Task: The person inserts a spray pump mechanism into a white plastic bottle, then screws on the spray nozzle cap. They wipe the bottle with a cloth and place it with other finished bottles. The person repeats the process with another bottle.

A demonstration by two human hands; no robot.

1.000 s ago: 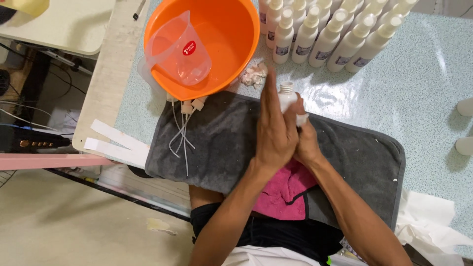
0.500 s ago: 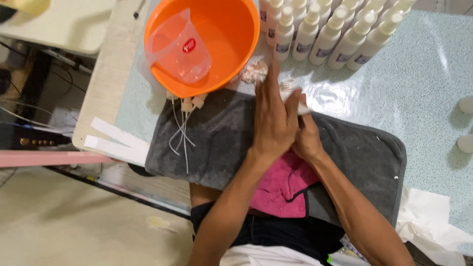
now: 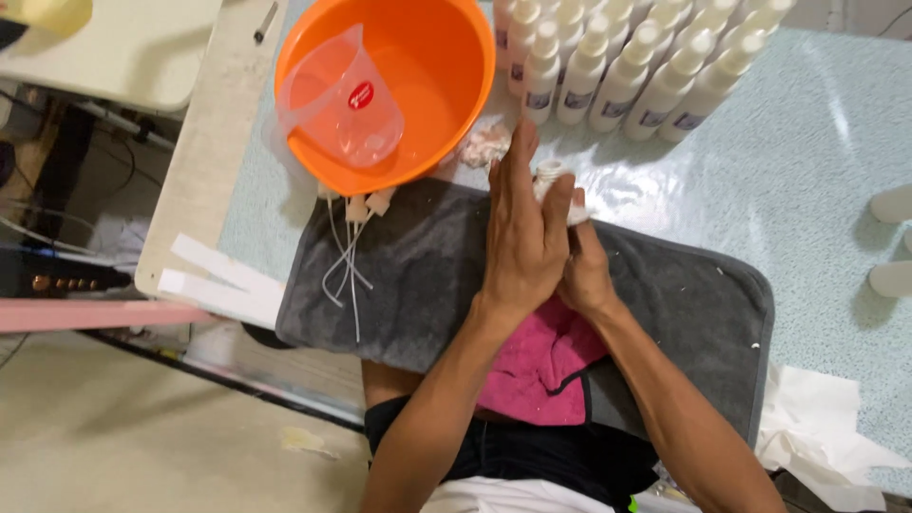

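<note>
Over the grey towel [image 3: 418,275] at the table edge, I log both hands working one small white bottle [image 3: 551,176]. My left hand [image 3: 521,237] lies flat across it, fingers straight and pressed together, palm against the bottle's side; nothing is gripped by that hand as far as I can see. My right hand [image 3: 584,271] sits underneath and behind, mostly hidden by the left; its fingers appear curled round the lower part of the bottle, though I cannot tell how firmly. The bottle's open threaded neck shows just past the left fingertips, with no cap on it. Judged state of work: this bottle is mid-handling, uncapped. Beyond it, a row of white capped bottles [image 3: 617,66] stands packed together at the far side of the table, which I read as the finished lot. A few white dip-tube fittings [image 3: 351,237] lie on the towel's left part, below the orange basin [image 3: 418,95], so I judge some pieces remain to be fitted. The basin holds a clear measuring jug [image 3: 342,100] tipped on its side; whether liquid remains in either I cannot tell. Two more white bottles [image 3: 888,237] lie well apart at the right edge, condition unclear. A pink cloth [image 3: 541,366] rests on the lap under my forearms.
</note>
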